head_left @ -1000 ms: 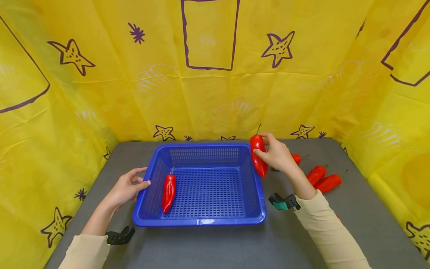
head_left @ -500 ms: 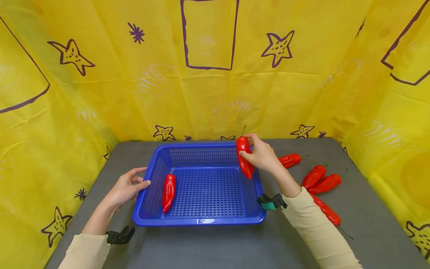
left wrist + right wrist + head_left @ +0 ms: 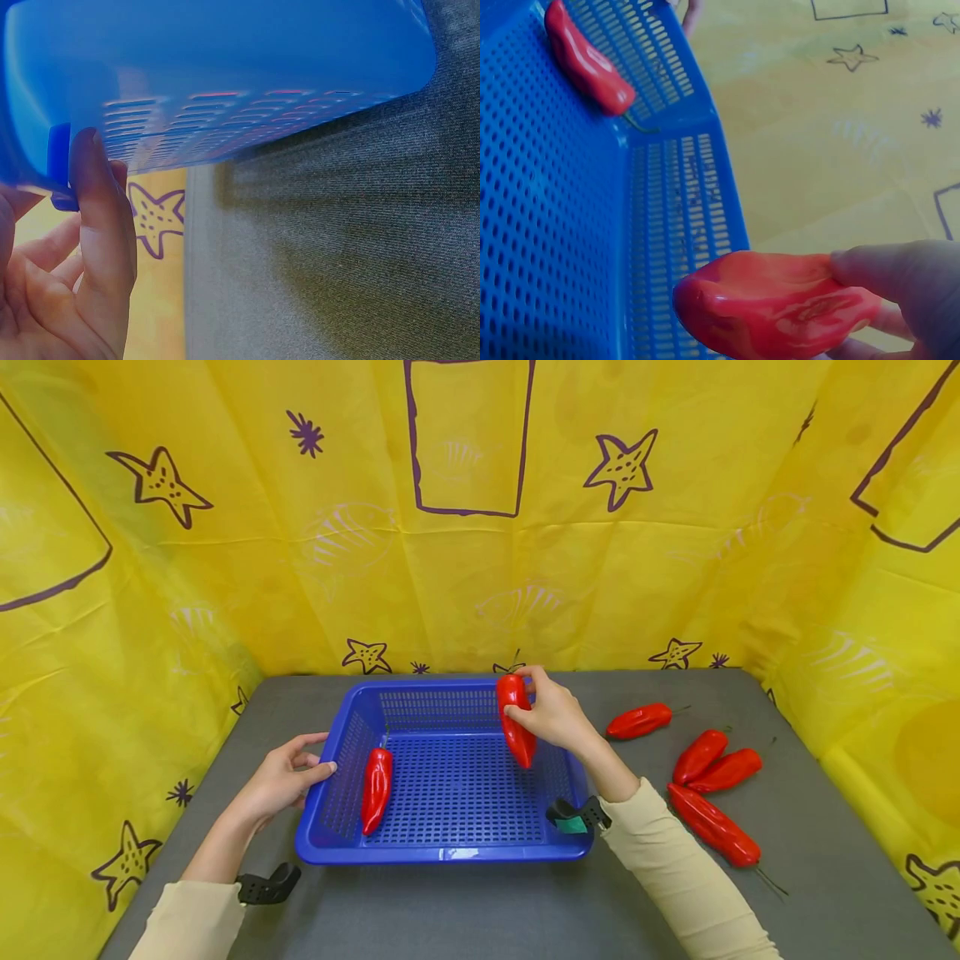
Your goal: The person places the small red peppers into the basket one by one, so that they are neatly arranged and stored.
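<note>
Head view: right up close, two cream fabric sleeves [image 3: 690, 868] are seen coming in from the bottom, a black wrist mount [image 3: 268, 887] strapped on each. Past those, a rectangular blue plastic basket with slotted walls [image 3: 442, 854] is parked on a dark grey table [image 3: 435, 914]. Off to its right, a long glossy red pepper [image 3: 714, 827] is laid with its stem aimed nearward. Inside the basket, another tapered red pepper [image 3: 377, 789] can be spotted near the left wall, stem pointed away. That side's rim is pinched between thumb and fingers by the left hand [image 3: 281, 781]. A bit further back on the right, two stubbier-looking red peppers [image 3: 726, 769] are laid side by side, with a single red pepper [image 3: 639, 721] beyond them. The shiny red stem-up pepper [image 3: 513, 718] is clamped in the right hand [image 3: 555, 714], held over the basket's right half. Behind everything, a yellow starfish-print cloth [image 3: 480, 560] is hung.
</note>
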### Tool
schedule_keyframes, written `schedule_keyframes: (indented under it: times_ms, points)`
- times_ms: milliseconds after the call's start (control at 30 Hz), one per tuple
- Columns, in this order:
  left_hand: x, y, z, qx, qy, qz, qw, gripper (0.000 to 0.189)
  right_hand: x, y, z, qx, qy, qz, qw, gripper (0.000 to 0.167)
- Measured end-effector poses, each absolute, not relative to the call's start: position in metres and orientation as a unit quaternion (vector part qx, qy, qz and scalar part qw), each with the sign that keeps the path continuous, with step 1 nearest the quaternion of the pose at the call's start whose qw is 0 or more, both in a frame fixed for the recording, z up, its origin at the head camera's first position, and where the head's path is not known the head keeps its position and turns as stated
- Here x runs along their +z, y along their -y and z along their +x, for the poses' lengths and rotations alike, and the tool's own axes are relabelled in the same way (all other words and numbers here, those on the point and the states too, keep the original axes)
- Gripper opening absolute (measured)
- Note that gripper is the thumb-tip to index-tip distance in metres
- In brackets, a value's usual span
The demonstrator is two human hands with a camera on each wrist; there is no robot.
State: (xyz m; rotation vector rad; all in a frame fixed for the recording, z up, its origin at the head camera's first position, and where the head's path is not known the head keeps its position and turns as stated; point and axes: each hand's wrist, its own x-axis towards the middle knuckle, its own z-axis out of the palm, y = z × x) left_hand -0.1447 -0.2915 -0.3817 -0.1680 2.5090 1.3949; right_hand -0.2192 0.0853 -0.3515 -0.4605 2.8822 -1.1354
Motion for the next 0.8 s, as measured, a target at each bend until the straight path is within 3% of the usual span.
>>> schedule_keyframes:
  times_ms: [800]
  points:
    - [-0.383,0.292,-0.144,0.487,-0.861,-0.054,0.133,0.068,-0.371,-0.040,-0.221,-0.382,-0.908,-0.165,0.046,0.056]
